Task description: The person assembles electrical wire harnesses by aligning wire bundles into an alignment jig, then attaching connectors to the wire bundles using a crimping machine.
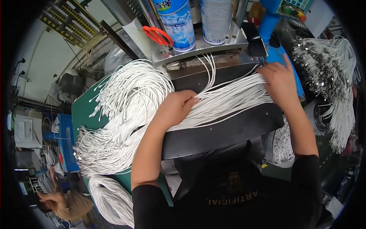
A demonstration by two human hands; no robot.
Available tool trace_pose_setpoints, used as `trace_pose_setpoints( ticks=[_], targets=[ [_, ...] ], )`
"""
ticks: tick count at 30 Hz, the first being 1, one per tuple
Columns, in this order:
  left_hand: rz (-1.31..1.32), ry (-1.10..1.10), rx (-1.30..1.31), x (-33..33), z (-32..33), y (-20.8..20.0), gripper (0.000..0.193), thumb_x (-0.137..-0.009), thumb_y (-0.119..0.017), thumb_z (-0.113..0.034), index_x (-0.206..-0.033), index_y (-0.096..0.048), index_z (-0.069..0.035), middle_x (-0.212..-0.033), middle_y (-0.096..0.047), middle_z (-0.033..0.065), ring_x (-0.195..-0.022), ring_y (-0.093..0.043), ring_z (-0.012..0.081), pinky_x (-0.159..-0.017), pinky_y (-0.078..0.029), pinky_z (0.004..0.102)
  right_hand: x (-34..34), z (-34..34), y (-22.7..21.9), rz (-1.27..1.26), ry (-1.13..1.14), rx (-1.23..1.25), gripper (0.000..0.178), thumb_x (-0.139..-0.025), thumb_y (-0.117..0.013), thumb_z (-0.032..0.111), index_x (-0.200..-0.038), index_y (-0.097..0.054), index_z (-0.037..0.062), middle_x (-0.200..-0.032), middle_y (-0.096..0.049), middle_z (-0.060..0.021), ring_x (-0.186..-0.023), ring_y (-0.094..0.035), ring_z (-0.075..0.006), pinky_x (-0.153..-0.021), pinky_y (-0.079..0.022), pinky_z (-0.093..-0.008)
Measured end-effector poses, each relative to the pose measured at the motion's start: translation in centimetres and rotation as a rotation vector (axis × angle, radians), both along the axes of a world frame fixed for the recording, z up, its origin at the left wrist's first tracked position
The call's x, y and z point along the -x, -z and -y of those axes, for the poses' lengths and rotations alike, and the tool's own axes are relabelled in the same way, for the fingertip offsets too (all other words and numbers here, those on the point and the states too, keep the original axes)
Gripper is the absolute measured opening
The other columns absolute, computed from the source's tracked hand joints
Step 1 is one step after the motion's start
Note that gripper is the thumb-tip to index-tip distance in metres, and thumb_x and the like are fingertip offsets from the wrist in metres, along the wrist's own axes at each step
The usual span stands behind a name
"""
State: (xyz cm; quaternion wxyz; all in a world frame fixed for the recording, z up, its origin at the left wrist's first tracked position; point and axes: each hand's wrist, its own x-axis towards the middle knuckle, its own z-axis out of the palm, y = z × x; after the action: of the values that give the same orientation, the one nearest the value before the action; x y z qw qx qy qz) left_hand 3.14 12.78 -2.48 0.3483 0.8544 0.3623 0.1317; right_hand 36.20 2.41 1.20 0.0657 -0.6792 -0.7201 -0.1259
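Observation:
A thick spread of white wires (228, 97) lies across the black work surface in front of me. My left hand (176, 108) rests on its left part, thumb and fingers closed on a few strands. At the right end of the spread, my right hand (280, 82) has its fingertips closed on a wire beside the machine's edge, one finger sticking up. The fingers partly hide the wire end. A few separate strands curve down from the metal machine (206, 57) and run into the spread near my left hand.
Coiled white wires (133, 87) are heaped on the green table at left, with another bundle (110, 200) below. Spray cans (177, 26) and red-handled scissors (158, 36) are on the machine. More wires with metal ends (324, 72) hang at right. Another person (70, 204) is at lower left.

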Motion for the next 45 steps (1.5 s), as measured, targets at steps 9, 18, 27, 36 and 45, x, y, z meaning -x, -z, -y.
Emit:
trace_pose_setpoints(
  ticks=[9,18,27,36,45],
  targets=[
    [0.447,-0.065,0.505,1.3,-1.7,3.7,0.019,-0.101,-0.061,-0.019,-0.094,-0.062,-0.001,-0.077,-0.061,0.0010,-0.071,-0.053,0.0086,-0.066,-0.046,0.0273,3.9,0.1,-0.1,-0.185,-0.091,0.040,0.043,-0.074,-0.083,0.022,-0.112,-0.069,0.0080,-0.111,-0.070,-0.0073,-0.116,-0.061,-0.0294,-0.115,-0.034,-0.0518],
    [0.257,-0.035,0.348,-3.2,1.4,-4.9,0.015,-0.102,-0.059,-0.012,-0.090,-0.061,-0.003,-0.077,-0.054,-0.0050,-0.071,-0.046,0.0043,-0.062,-0.040,0.0225,2.8,0.7,3.5,-0.271,-0.128,-0.080,0.027,-0.093,-0.067,0.031,-0.099,-0.069,0.0052,-0.092,-0.066,-0.0081,-0.087,-0.063,-0.0273,-0.077,-0.049,-0.0405],
    [0.010,-0.270,0.103,-5.6,3.7,-4.2,0.019,-0.100,-0.062,-0.020,-0.105,-0.070,-0.003,-0.078,-0.062,0.0028,-0.077,-0.064,0.0140,-0.068,-0.050,0.0282,4.3,3.0,3.4,-2.006,-0.027,0.331,0.031,-0.102,-0.060,0.034,-0.111,-0.065,0.0046,-0.087,-0.061,0.0015,-0.082,-0.058,-0.0110,-0.072,-0.047,-0.0275],
    [0.499,0.010,1.158,-11.7,7.2,-2.6,0.015,-0.104,-0.053,-0.015,-0.109,-0.059,-0.002,-0.088,-0.060,0.0032,-0.076,-0.064,0.0147,-0.066,-0.059,0.0332,5.3,1.9,3.1,-1.760,-0.091,-0.300,0.034,-0.103,-0.055,0.021,-0.132,-0.060,0.0032,-0.112,-0.066,-0.0077,-0.103,-0.062,-0.0140,-0.089,-0.050,-0.0303],
    [0.629,-0.135,1.008,-8.9,1.3,0.6,0.019,-0.103,-0.055,-0.012,-0.113,-0.063,0.001,-0.084,-0.058,0.0026,-0.071,-0.060,0.0121,-0.064,-0.057,0.0304,5.0,-6.2,1.1,-1.034,-0.350,0.260,0.033,-0.098,-0.060,0.018,-0.126,-0.065,0.0007,-0.120,-0.066,-0.0221,-0.109,-0.066,-0.0301,-0.091,-0.051,-0.0379]
  ],
)
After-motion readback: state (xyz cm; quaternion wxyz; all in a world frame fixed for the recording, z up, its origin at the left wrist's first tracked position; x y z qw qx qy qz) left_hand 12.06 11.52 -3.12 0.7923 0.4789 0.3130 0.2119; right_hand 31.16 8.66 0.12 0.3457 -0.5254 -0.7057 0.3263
